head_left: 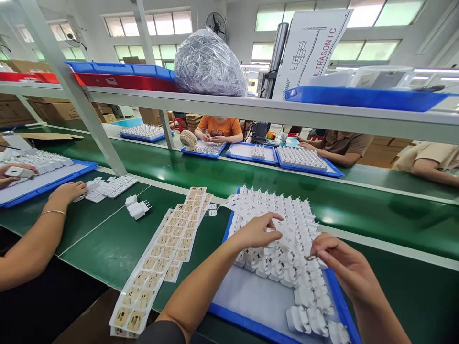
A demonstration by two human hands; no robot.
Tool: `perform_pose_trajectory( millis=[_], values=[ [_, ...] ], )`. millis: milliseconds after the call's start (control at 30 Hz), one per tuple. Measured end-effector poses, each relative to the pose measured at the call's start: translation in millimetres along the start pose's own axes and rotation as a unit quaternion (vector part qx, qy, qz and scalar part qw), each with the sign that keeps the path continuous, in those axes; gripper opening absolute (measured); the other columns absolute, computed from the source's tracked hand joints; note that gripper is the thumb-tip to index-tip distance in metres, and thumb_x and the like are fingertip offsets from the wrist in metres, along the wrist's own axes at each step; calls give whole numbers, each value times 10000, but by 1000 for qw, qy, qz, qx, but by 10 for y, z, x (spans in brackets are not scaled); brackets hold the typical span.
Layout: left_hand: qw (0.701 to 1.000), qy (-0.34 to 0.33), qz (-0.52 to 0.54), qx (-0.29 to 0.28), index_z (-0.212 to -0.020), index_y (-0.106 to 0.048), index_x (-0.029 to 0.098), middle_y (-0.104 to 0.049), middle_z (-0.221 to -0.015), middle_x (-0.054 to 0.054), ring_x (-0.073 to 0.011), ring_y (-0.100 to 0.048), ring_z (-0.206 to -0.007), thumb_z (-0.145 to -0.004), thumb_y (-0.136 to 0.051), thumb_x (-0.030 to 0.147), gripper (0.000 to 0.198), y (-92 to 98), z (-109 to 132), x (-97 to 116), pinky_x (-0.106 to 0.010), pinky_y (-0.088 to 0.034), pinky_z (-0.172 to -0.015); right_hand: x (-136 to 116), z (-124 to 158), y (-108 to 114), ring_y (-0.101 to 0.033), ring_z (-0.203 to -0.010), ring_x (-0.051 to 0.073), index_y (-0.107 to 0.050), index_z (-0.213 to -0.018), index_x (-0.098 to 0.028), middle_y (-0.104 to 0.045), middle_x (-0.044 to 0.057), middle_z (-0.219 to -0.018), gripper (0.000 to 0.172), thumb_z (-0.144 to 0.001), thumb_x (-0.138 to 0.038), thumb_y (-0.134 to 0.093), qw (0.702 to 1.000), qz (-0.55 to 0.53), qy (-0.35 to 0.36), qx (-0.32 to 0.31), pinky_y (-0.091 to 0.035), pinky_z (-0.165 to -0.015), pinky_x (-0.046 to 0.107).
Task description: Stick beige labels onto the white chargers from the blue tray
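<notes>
A blue tray [229, 313] in front of me is packed with several white plug adapters [287, 215]. My left hand [256, 231] rests on the adapters near the tray's middle, its fingers curled around one white adapter [269, 237]. My right hand [340, 265] hovers over the tray's right side with thumb and forefinger pinched on a small label [310, 257]. Strips of label stickers [161, 253] lie on the green belt left of the tray.
A co-worker's arm [36, 239] reaches over white parts [107, 187] at the left, beside another blue tray [43, 184]. Two loose adapters [138, 208] lie on the belt. Across it, people work at blue trays [308, 162]. A shelf [251, 107] carries bins overhead.
</notes>
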State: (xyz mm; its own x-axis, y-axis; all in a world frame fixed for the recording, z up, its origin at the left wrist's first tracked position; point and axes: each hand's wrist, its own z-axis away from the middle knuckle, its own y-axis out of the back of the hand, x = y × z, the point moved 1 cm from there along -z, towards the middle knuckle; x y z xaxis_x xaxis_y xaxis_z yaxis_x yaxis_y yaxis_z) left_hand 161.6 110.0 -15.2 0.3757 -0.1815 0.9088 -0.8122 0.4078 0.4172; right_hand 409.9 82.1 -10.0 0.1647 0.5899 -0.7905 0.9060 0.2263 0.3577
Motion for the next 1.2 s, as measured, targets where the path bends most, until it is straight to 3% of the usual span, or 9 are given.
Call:
perform_pose_trajectory(
  millis=[100,167,267,433,567,700,867,1000,1200],
  values=[
    [998,6,45,42,-1352,-547,240,-606,-987,0,-141,-581,-796,-869,-636,482,547,-63,-13,7,-259,-438,-744,-403,-32,-82,-678,-828,192,-683,-890,-260,-697,43,-865,73,-952,-257,-645,984,35,22,-173,-575,-761,285],
    [995,20,100,24,-1342,-543,226,-564,-917,19,-112,-528,-703,-879,-634,524,558,-150,-19,22,-247,-412,-682,-594,-44,-180,-702,-895,188,-671,-906,-264,-724,42,-963,64,-945,-218,-651,959,57,31,-277,-580,-821,278],
    [983,32,179,-28,-1352,-528,194,-456,-779,56,-87,-405,-590,-924,-593,529,547,-283,-11,76,-236,-334,-587,-681,-41,-326,-717,-997,200,-658,-915,-263,-731,58,-1098,58,-942,-213,-648,931,100,49,-347,-589,-871,279],
    [948,38,306,-75,-1394,-468,174,-538,-892,27,-77,-394,-618,-926,-599,426,547,-277,38,182,-239,-289,-594,-519,-49,-367,-737,-1037,238,-672,-898,-258,-747,93,-1140,74,-952,-239,-625,939,160,57,-298,-608,-875,301],
    [910,-7,402,-100,-1448,-393,236,-624,-1047,-3,-105,-563,-795,-702,-682,111,809,-141,49,158,-251,-399,-733,-418,-87,-263,-741,-1050,252,-671,-905,-259,-768,83,-1037,53,-932,-220,-647,964,136,77,-217,-605,-877,296],
    [923,-64,365,-107,-1526,-346,299,-653,-1312,-80,-181,-643,-1064,-685,-647,25,935,-25,76,94,-335,-441,-934,-373,-123,-191,-744,-1016,256,-682,-895,-255,-768,90,-1028,57,-921,-207,-665,975,121,87,-165,-611,-863,316],
    [940,-117,292,-130,-1573,-339,316,-500,-1553,-122,-253,-580,-1294,-850,-693,182,816,60,178,117,-385,-475,-1005,-357,-160,-156,-741,-944,235,-693,-894,-251,-757,93,-1062,59,-924,-207,-669,984,84,81,-137,-617,-837,328],
    [956,-165,231,-70,-1528,-443,290,-538,-1506,-118,-270,-528,-1351,-874,-725,276,713,50,236,172,-363,-511,-993,-348,-161,-151,-716,-920,224,-698,-919,-252,-741,85,-1040,49,-930,-213,-672,989,36,71,-122,-607,-832,351],
    [975,-178,99,82,-1299,-653,262,-670,-1281,-82,-225,-590,-1210,-810,-782,231,507,-7,256,227,-337,-557,-952,-364,-150,-162,-684,-892,227,-718,-889,-241,-711,85,-952,93,-940,-307,-677,996,15,41,-73,-593,-811,377]
  ],
)
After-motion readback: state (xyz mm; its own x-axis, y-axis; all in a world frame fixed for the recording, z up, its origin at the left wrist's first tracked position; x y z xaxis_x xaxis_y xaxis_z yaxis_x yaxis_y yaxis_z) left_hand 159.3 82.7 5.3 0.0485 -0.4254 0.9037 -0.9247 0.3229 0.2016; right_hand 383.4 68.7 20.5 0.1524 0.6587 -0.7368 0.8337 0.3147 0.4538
